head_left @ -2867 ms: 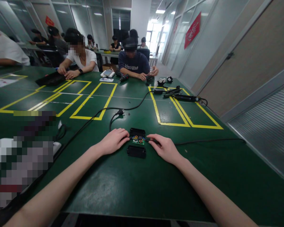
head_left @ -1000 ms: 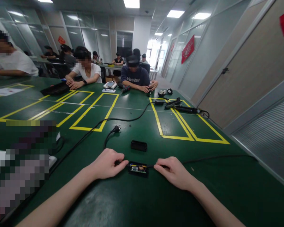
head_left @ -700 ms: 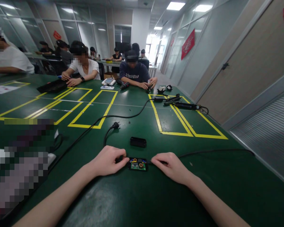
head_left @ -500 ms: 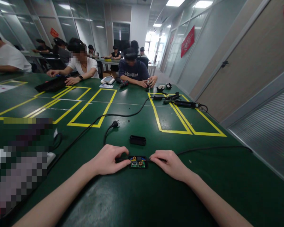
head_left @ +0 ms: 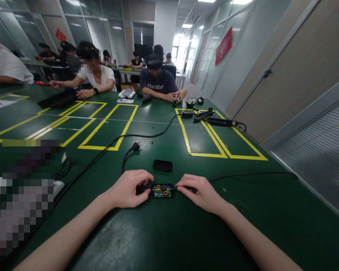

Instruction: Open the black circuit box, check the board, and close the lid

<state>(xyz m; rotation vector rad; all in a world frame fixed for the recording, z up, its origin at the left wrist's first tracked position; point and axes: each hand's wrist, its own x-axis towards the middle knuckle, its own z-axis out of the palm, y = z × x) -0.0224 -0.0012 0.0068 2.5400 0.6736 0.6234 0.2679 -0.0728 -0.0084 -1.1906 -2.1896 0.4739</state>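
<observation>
A small black case [head_left: 163,191] lies open on the green table, showing a green circuit board with copper-wound rings and coloured wires. At its left end, my left hand [head_left: 134,189] has thumb and forefinger closed around the black cable [head_left: 142,187] where it enters the case. My right hand [head_left: 196,191] pinches the black cable at the other end, its fingertips beside the case edge. Just beyond the case lies a separate black cover [head_left: 162,165], hollow side up.
Behind the cover lies a black plug [head_left: 135,146] on its cord. A long cable [head_left: 147,136] crosses the green table [head_left: 158,241]. Black tools [head_left: 220,122] lie at the back right. People sit across the table, one near a power drill [head_left: 146,98].
The view has shifted slightly. My left fingertips have drawn back a little from the case's left end. Across the table, a person's hand now holds a red object out to the left.
</observation>
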